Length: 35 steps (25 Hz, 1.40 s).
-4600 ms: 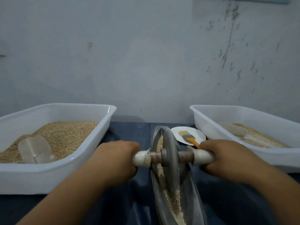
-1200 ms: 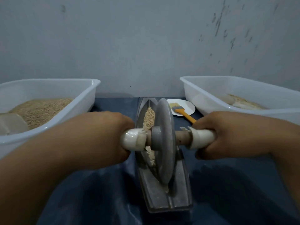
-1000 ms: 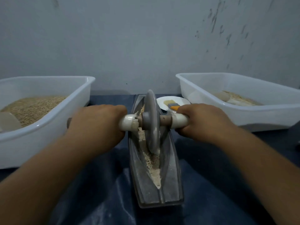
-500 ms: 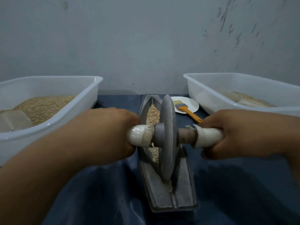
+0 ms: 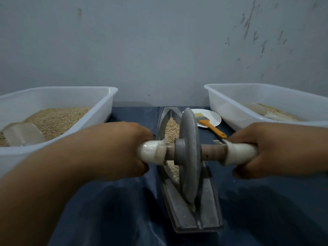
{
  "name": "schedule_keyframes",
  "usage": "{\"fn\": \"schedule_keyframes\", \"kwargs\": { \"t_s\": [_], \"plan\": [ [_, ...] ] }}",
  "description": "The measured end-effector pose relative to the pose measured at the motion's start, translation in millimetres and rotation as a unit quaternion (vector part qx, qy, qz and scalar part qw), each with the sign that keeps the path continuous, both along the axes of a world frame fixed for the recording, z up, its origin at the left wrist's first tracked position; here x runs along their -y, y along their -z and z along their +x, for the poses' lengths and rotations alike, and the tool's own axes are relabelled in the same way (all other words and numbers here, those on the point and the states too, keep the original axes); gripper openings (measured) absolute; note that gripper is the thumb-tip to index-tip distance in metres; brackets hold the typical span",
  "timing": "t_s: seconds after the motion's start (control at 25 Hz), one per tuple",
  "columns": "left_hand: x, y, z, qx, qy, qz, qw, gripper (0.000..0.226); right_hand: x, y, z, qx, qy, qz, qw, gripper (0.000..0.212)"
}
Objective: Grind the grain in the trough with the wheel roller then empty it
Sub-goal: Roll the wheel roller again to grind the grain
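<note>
two white bins (image 5: 99, 110) flank the metal trough (image 5: 207, 208), both cut off by the frame edges. left hand (image 5: 113, 150) and right hand (image 5: 273, 150) wrap the wheel roller (image 5: 189, 157) handles, fingers hidden beneath. the wheel hides part of the grain (image 5: 171, 128) in the trough.

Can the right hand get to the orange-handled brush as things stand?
Probably, once freed: the right hand grips the roller handle; the brush lies just beyond it, uncovered, half on the plate.

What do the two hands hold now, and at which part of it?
Both grip the wheel roller by its axle: the left hand on the white left handle end, the right hand on the white right end. The disc stands in the trough.
</note>
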State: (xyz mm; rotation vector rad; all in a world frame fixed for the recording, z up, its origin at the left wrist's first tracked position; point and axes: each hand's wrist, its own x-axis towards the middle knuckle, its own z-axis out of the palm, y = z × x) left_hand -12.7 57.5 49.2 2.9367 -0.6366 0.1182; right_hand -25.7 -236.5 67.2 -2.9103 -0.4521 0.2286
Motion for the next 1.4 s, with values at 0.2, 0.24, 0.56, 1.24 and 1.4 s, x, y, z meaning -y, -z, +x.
{"fn": "schedule_keyframes", "kwargs": {
  "t_s": [0.2,0.24,0.56,1.24,1.4],
  "plan": [
    [2.5,13.8,23.3,0.128,-0.068,0.019,0.989,0.014,-14.0,22.3,34.6,0.129,0.059,0.044,0.989,0.027],
    [3.9,17.9,28.5,0.181,-0.093,0.022,0.979,0.014,-18.5,30.1,44.3,0.182,0.08,0.046,0.979,0.02],
    [-11.1,3.0,13.1,0.008,-0.039,0.022,0.999,0.019,6.2,11.8,25.0,0.052,0.02,0.008,0.998,0.04],
    [-17.5,-2.9,9.9,-0.03,-0.026,0.026,0.999,0.024,12.7,6.9,21.4,-0.021,0.014,0.033,0.999,0.045],
    [-19.1,-8.9,0.5,-0.082,-0.019,0.032,0.996,0.038,13.7,0.9,12.7,0.002,-0.003,0.011,1.0,0.055]
  ]
}}
